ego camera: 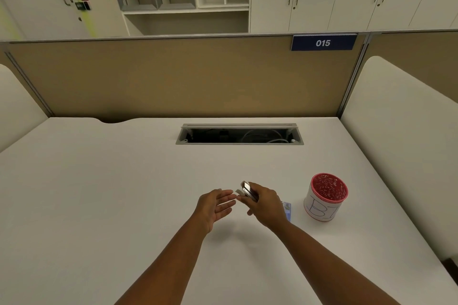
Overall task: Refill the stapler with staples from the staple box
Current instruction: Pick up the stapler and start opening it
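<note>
My right hand (266,204) grips a small stapler (247,190) above the white desk, its metal front end pointing up and to the left. My left hand (215,205) is held just left of it, palm up and fingers spread, with the fingertips close to the stapler's lower end; it holds nothing. A small blue staple box (287,209) lies on the desk just right of my right hand, mostly hidden behind it. Whether the stapler's magazine is open is too small to tell.
A white and red pen cup (326,197) with a lattice rim stands right of the staple box. An open cable slot (239,134) sits in the desk (99,193) farther back. A tan partition (173,77) closes the far edge, with white side panels left and right.
</note>
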A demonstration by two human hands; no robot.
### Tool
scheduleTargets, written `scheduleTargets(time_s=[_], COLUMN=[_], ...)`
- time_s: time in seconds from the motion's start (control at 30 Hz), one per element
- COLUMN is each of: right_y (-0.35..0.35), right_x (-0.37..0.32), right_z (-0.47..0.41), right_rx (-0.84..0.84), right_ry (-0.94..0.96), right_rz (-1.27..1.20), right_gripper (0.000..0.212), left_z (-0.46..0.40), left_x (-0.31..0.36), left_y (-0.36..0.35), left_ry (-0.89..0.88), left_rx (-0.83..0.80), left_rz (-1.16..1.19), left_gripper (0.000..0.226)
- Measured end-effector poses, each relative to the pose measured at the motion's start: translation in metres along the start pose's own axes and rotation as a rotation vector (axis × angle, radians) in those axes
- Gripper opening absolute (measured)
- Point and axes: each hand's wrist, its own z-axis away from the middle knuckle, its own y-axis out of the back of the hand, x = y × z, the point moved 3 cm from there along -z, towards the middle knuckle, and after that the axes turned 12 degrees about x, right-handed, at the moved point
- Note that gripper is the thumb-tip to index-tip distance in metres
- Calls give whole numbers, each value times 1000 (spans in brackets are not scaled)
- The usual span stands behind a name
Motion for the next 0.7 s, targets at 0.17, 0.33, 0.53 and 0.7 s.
scheduleTargets(time_s=[0.17, 0.33, 0.53, 0.7], right_y=[-1, -4, -5, -1], right_x=[-1, -3, -2, -6], right_z=[1, 0, -2, -12], right_rx=[35, 33, 10, 53], right_ry=[-16, -15, -54, -99], right_rz=[-7, -75, -60, -112], right_gripper=[33, 33, 40, 28], left_z=[5, 9, 11, 12], left_x=[-4, -5, -1, -1], left_y=[-10, -21, -22, -23], left_ry=[3, -91, -127, -146], left_rx=[-64, -56, -8, -17], left_rz=[-7, -53, -70, -61], left_gripper=[30, 34, 26, 29])
